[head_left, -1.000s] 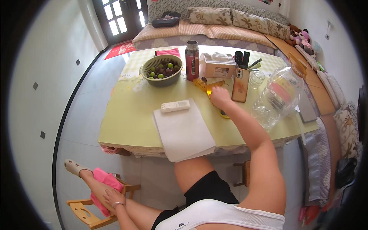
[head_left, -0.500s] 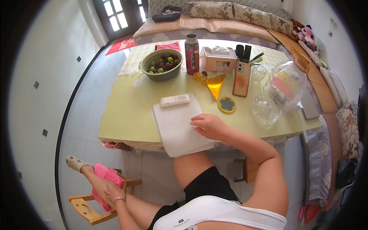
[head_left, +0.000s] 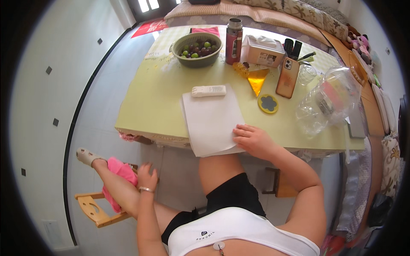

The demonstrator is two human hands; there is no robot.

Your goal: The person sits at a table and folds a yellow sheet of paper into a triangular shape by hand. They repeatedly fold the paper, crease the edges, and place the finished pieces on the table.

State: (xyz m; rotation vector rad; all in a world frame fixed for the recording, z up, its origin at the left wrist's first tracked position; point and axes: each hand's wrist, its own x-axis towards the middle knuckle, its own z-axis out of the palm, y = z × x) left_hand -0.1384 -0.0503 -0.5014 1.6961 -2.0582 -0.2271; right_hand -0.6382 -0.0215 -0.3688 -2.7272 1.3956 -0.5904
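A stack of white paper sheets [head_left: 211,121] lies at the front edge of the table, its near corner sticking out past the edge. My right hand [head_left: 254,141] rests flat on the right side of the paper, fingers stretched out and holding nothing. On the far end of the sheets sits a white oblong object [head_left: 209,91]; its exact kind I cannot make out. My left hand [head_left: 147,176], with a bracelet at the wrist, is lifted just off my leg, its loosely bent fingers apart and empty. Near it a pink cloth [head_left: 114,170] hangs over a wooden chair [head_left: 96,208].
Across the table stand a basket of grapes [head_left: 183,53], a thermos [head_left: 233,45], a tissue box [head_left: 263,52], an upright phone [head_left: 287,77] and a large clear plastic jug [head_left: 326,100]. A yellow round coaster [head_left: 268,103] and a gold triangular piece [head_left: 257,80] lie nearer.
My left hand has come off my lower leg and moved right and up. My right hand has shifted to the paper's right edge and lies flatter. The whole view has tilted down slightly.
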